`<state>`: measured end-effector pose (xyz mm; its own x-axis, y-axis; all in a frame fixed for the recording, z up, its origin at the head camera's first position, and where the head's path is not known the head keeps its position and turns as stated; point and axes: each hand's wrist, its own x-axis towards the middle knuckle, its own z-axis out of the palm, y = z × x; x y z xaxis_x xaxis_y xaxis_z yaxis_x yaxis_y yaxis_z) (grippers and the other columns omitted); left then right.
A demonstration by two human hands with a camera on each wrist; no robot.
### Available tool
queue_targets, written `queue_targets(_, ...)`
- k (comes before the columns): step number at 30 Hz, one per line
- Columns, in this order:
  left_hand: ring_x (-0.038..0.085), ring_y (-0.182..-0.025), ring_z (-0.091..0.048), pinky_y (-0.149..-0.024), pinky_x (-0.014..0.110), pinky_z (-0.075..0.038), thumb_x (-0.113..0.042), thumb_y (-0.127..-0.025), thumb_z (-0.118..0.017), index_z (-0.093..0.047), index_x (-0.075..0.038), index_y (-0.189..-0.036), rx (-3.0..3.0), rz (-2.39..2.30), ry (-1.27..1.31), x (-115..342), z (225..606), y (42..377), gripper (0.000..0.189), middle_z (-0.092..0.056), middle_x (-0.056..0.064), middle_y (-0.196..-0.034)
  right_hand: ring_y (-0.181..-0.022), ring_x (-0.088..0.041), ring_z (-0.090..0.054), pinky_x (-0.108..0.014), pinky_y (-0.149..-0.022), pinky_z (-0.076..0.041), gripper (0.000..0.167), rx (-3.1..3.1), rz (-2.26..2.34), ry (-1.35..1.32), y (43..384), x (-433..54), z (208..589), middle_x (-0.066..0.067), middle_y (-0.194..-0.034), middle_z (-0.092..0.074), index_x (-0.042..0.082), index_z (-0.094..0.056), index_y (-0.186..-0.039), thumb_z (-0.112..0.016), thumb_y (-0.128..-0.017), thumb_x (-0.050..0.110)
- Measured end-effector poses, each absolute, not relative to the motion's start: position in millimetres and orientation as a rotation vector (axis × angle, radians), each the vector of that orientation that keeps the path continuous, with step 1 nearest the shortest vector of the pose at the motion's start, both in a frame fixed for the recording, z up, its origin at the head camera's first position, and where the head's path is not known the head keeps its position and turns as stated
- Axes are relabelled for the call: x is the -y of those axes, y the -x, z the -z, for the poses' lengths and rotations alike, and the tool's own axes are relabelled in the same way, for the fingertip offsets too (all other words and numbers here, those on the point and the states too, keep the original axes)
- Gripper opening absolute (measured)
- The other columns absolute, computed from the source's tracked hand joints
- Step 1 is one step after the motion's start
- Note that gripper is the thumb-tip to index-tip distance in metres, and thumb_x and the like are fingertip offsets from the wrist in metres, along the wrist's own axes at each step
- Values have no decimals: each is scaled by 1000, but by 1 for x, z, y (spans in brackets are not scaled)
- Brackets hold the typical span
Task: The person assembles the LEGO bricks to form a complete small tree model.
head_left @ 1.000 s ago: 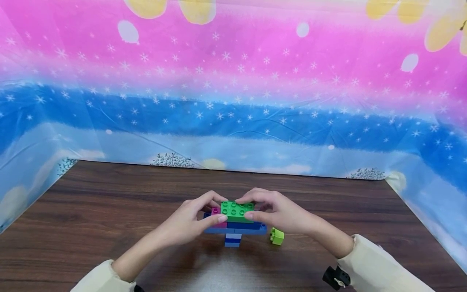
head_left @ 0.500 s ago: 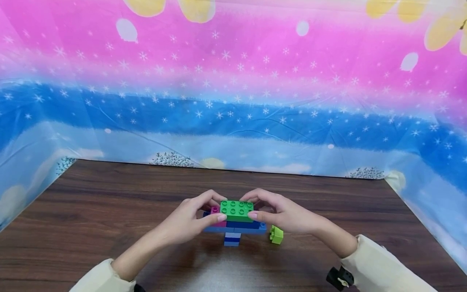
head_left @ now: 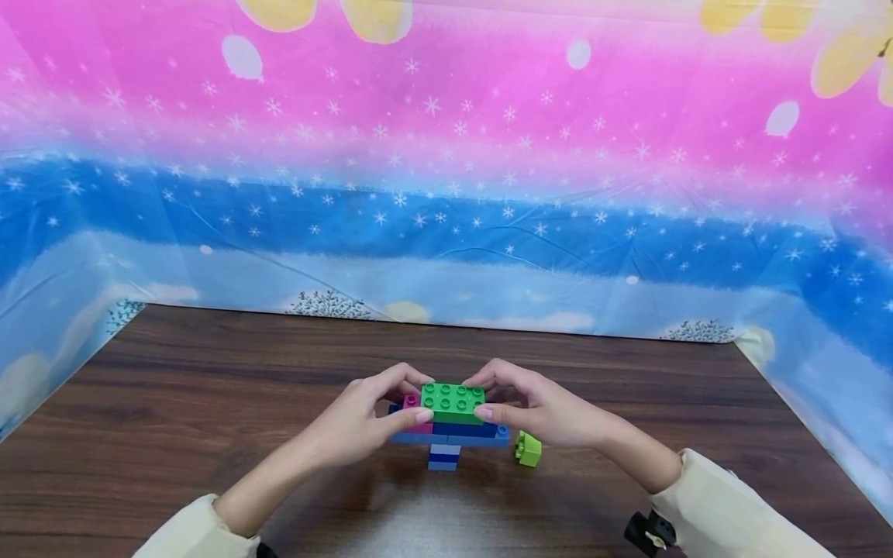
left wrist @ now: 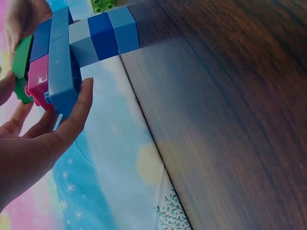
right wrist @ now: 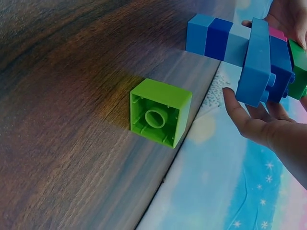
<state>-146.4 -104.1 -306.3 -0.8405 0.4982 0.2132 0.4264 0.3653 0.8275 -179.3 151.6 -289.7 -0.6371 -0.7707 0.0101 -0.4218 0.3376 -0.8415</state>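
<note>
A green eight-stud building brick (head_left: pixel 452 399) forms the top of a T-shaped brick stack. My left hand (head_left: pixel 359 422) grips its left end, thumb in front and fingers behind. At the right end my right hand (head_left: pixel 547 407) pinches it the same way. Under it show a pink brick (left wrist: pixel 38 76) and a dark blue brick (right wrist: pixel 279 62). These sit on a row of lighter blue bricks (left wrist: pixel 61 67), carried by a narrow column (head_left: pixel 443 458) of pale, dark and mid-blue bricks. In the wrist views, fingers of both hands reach below the blue row.
A lime green brick (right wrist: pixel 160 112) lies on its side to the right of the stack, its hollow underside facing the right wrist camera. The dark wooden table (head_left: pixel 209 403) ends at a pink and blue snowflake cloth (head_left: pixel 446 194) behind and at both sides.
My right index finger and thumb have shifted slightly right, uncovering more studs at the green brick's right end. My left hand keeps its hold, and the stack stays in place.
</note>
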Motion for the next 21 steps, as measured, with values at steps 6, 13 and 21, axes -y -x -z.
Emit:
queue_targets(6,17,-91,-58,-73,37,-46,-28,-90,-58,-56,-12,-111,-2531,-1505,-835,103,306,145,26,-64,-1,-93,-102,-21,-54,-37,-68,-51,27,-2242,1194,1125,181,-151,291,-8,-112,-51,11,-48,-121,-50,-95,18)
queue_targets(13,17,-89,-59,-72,37,-46,-27,-89,-59,-57,-13,-110,-2561,-1506,-828,102,307,145,26,-64,-1,-92,-96,-19,-55,-33,-78,-48,25,-2254,1194,1203,182,-150,293,-6,-108,-53,8,-49,-118,-50,-95,15)
queue_targets(21,15,-85,-59,-72,36,-47,-26,-90,-59,-56,-12,-111,-2555,-1508,-835,102,306,145,25,-63,0,-94,-97,-20,-55,-33,-78,-48,25,-2248,1210,1191,181,-150,294,-7,-109,-52,8,-49,-118,-51,-94,16)
